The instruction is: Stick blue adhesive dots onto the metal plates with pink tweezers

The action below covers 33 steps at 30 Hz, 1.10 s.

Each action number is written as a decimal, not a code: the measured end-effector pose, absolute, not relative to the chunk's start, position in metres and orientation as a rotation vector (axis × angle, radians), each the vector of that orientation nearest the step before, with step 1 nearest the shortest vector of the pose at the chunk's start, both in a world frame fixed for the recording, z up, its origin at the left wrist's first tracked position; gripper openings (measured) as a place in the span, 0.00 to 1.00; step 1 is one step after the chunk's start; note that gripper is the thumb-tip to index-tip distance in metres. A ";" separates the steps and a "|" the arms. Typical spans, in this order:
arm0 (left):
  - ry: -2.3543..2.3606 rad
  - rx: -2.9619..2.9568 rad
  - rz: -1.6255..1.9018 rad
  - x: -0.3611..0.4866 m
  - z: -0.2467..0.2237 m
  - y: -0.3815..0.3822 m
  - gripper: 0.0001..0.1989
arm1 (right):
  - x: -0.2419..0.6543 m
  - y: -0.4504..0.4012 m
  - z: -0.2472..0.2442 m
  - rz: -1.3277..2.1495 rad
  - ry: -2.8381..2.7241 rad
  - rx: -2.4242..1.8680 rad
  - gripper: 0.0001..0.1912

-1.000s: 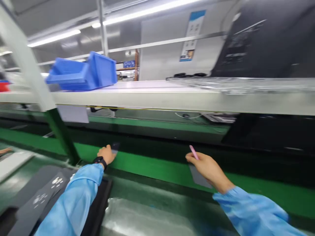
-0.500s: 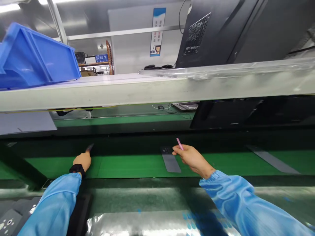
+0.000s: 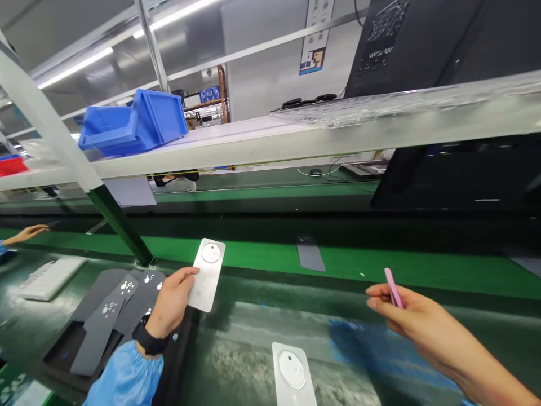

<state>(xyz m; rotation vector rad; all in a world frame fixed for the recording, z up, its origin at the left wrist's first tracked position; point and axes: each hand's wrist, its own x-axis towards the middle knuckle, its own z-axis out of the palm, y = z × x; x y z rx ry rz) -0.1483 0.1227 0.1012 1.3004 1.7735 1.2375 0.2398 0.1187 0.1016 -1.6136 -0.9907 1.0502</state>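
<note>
The left hand (image 3: 171,301) grips a silver metal plate (image 3: 207,274) with a round recess, holding it tilted up between thumb and fingers, with dark grey punched sheets (image 3: 114,310) just beside it on the left. The right hand (image 3: 416,316) is curled closed, pinching a pink stick (image 3: 394,287). A second silver plate (image 3: 291,372) lies on a shiny mat (image 3: 236,332) below and between the hands, a dark grey strip (image 3: 310,252) sits on the green conveyor belt (image 3: 253,254) beyond them, and a co-worker's hand (image 3: 25,234) shows well to the left.
</note>
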 end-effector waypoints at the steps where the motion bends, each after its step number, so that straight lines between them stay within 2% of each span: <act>1: 1.710 1.212 1.289 -0.149 0.100 0.109 0.22 | 0.234 0.113 0.102 1.069 -0.992 -1.610 0.17; 4: 1.766 1.142 1.358 -0.167 0.103 0.075 0.22 | 0.223 0.095 0.105 1.129 -1.029 -1.586 0.17; 8: 2.123 1.282 1.352 -0.213 0.110 0.040 0.21 | 0.226 0.076 0.103 1.187 -1.095 -1.591 0.18; 12: 2.440 1.503 0.977 -0.249 0.100 0.028 0.20 | 0.234 0.067 0.091 1.199 -1.105 -1.587 0.17; 15: 2.460 1.687 0.736 -0.258 0.087 0.032 0.13 | 0.232 0.064 0.084 1.234 -1.074 -1.577 0.16; 18: 2.427 1.787 0.732 -0.258 0.085 0.037 0.08 | 0.227 0.061 0.082 1.250 -1.008 -1.533 0.15; 22: 2.484 1.904 0.895 -0.237 0.092 0.037 0.10 | 0.220 0.065 0.077 1.206 -0.931 -1.433 0.15; 26: 2.083 2.047 1.033 -0.162 0.079 0.031 0.13 | 0.213 0.080 0.063 1.164 -0.995 -1.453 0.21; 30: 1.548 2.222 0.847 -0.075 0.039 0.032 0.10 | 0.214 0.097 0.046 1.230 -1.010 -1.450 0.26; 33: 1.393 2.290 0.628 -0.043 0.008 0.033 0.17 | 0.222 0.102 0.036 1.270 -1.107 -1.492 0.25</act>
